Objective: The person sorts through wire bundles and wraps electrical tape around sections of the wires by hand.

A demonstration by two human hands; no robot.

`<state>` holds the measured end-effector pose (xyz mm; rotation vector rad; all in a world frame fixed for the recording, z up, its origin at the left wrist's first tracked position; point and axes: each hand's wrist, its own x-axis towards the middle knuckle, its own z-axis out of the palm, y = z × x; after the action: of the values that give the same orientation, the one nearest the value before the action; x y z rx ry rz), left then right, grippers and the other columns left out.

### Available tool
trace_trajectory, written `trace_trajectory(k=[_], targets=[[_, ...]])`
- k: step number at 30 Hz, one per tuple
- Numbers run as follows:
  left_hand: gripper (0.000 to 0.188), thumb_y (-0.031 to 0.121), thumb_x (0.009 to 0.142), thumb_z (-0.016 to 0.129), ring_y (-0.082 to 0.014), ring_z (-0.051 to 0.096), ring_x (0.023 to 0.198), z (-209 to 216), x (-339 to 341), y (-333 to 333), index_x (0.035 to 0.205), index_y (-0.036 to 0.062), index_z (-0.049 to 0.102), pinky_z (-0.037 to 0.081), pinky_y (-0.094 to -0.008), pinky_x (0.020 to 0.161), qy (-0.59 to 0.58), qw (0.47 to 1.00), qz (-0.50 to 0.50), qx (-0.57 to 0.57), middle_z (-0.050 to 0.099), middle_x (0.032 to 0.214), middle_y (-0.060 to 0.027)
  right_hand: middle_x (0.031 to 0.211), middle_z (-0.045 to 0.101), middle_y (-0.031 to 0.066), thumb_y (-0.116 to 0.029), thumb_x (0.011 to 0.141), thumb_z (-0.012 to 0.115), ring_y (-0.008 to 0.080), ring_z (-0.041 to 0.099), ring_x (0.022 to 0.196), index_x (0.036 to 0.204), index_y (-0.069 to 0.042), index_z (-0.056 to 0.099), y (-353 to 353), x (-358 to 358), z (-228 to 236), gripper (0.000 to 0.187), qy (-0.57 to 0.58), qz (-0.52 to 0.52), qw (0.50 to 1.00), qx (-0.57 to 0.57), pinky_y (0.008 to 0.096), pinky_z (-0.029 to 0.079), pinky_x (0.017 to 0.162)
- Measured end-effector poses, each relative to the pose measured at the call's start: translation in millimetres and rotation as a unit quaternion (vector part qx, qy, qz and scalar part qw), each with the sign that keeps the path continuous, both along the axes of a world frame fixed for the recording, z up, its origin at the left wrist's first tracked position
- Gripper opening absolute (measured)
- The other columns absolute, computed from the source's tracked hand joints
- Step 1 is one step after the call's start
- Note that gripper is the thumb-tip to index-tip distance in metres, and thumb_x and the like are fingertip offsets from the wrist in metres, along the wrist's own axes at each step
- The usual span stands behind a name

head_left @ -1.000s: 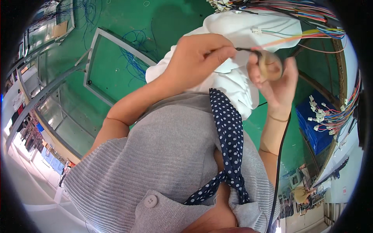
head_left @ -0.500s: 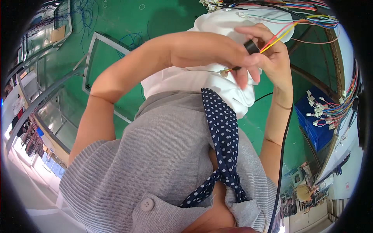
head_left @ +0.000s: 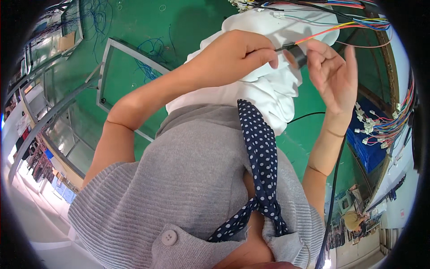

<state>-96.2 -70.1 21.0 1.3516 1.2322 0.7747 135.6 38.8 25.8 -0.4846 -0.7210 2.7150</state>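
Observation:
My left hand [head_left: 255, 56] is closed in a pinch on the end of a wire bundle [head_left: 320, 34] with red, orange and yellow wires, which runs off to the upper right. A dark stretch shows on the bundle beside the fingertips. Just below it is a black tape roll [head_left: 300, 59] with a tan core, blurred by motion. My right hand [head_left: 331, 74] is beside the roll, palm turned up, fingers curled and the thumb stretched away from them. Its fingertips are close to the roll; whether they touch it I cannot tell.
More wires with white connectors [head_left: 280, 15] lie at the top, and a connector bunch [head_left: 371, 125] hangs at the right by a blue crate [head_left: 365, 145]. A metal frame [head_left: 105, 74] stands on the green floor at left. A black cable [head_left: 336, 179] runs along my right arm.
My hands have moved apart, the left one back to the left, the right one to the right with its thumb spread. The tape roll has swung slightly right and turned.

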Motion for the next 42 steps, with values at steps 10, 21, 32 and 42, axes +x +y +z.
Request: trace_trajectory(k=[10,21,32,42], targets=[[0.025,0.029,0.098,0.050,-0.0010,0.037,0.056,12,-11,24,0.102,0.0063,0.061,0.031,-0.0177,0.052,-0.332,0.870,-0.128,-0.340,0.049,0.069,0.0056,0.098,0.066,0.0062,-0.013,0.076,0.076,0.0098,0.061,0.087,0.120,0.002,0.059,-8,-8,-20,0.050,-0.155,-0.058,0.904,0.395,0.0228,0.047,0.081],[0.028,0.028,0.097,0.053,-0.0035,0.042,0.056,12,33,8,0.092,0.0036,0.067,0.030,-0.0188,0.050,-0.323,0.888,0.001,-0.328,0.055,0.071,0.0041,0.095,0.061,0.0068,-0.005,0.088,0.062,0.0132,0.060,0.088,0.103,0.001,0.054,-37,-63,-14,0.018,-0.154,-0.252,0.920,0.259,0.0245,0.048,0.076],[0.039,0.040,0.067,0.077,-0.0146,0.048,0.048,-13,33,9,0.067,0.0137,0.049,0.034,-0.0264,0.040,0.326,0.796,0.017,0.510,0.041,0.059,0.0008,0.076,0.062,0.0052,-0.012,0.093,0.060,0.0118,0.055,0.076,0.085,-0.001,0.064,-63,-1,7,0.014,-0.281,-0.121,0.893,0.331,0.0229,0.041,0.064],[0.045,0.051,0.075,0.067,-0.0239,0.059,0.080,-20,46,0,0.092,0.0091,0.063,0.047,-0.0397,0.069,0.323,0.883,-0.069,0.333,0.060,0.092,-0.0042,0.069,0.043,0.0009,-0.004,0.077,0.059,0.0134,0.041,0.065,0.068,-0.012,0.043,-17,177,88,0.020,0.092,-0.568,0.816,0.061,0.0291,0.033,0.069]])
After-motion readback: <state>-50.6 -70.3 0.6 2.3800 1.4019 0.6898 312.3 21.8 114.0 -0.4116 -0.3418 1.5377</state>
